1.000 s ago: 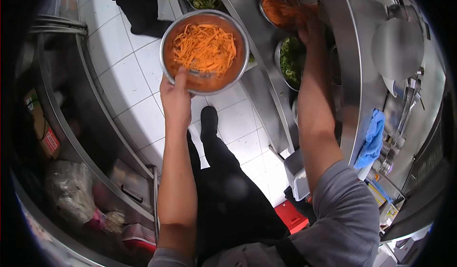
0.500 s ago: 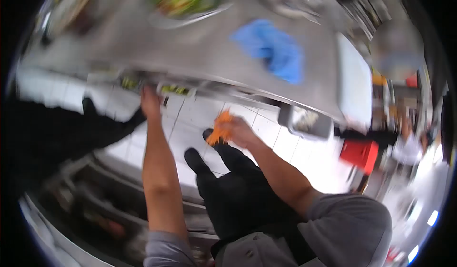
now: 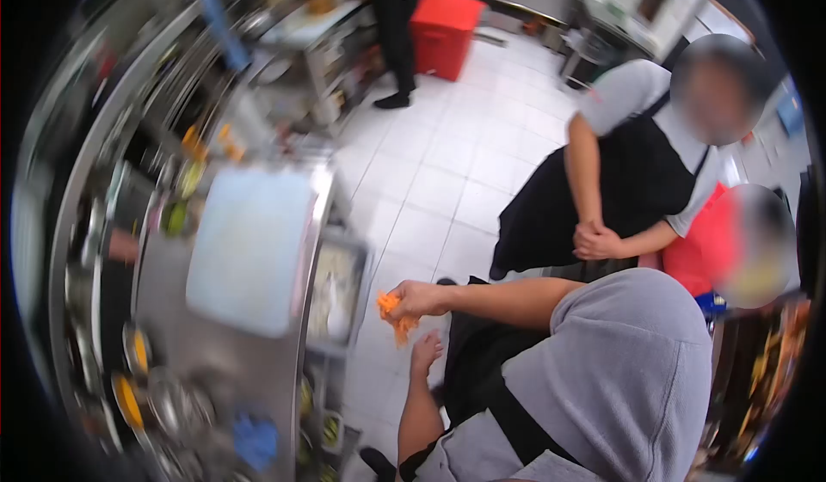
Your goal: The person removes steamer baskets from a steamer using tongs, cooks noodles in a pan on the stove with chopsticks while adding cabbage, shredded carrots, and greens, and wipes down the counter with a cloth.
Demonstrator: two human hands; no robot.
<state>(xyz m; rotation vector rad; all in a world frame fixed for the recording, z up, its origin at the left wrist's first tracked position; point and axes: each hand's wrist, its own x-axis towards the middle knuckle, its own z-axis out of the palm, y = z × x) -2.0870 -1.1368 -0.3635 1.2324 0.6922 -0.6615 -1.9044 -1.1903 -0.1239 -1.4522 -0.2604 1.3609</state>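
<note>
My right hand (image 3: 417,298) grips a bunch of shredded carrot (image 3: 399,317); loose orange strands hang below the fingers, above the floor beside the counter. Just beneath it is my left hand (image 3: 426,353), its fingers curled in with nothing visible in them. To the left of both hands, a metal tray (image 3: 361,288) with pale contents sits low against the counter's side. On the steel counter (image 3: 194,349) lie a white cutting board (image 3: 249,254) and a crumpled blue cloth (image 3: 255,441).
Metal bowls (image 3: 176,405) stand at the counter's near end. To the right, a co-worker in a black apron (image 3: 615,190) stands with hands clasped, and a person in red (image 3: 701,237) is beside them. Farther back are a red bin (image 3: 446,35) and another worker's legs (image 3: 396,43) on the tiled floor (image 3: 422,198).
My view has swung right along the counter, bringing co-workers and the red bin into sight. My right hand still holds the shredded carrot; my left hand has left the low containers beneath the counter edge.
</note>
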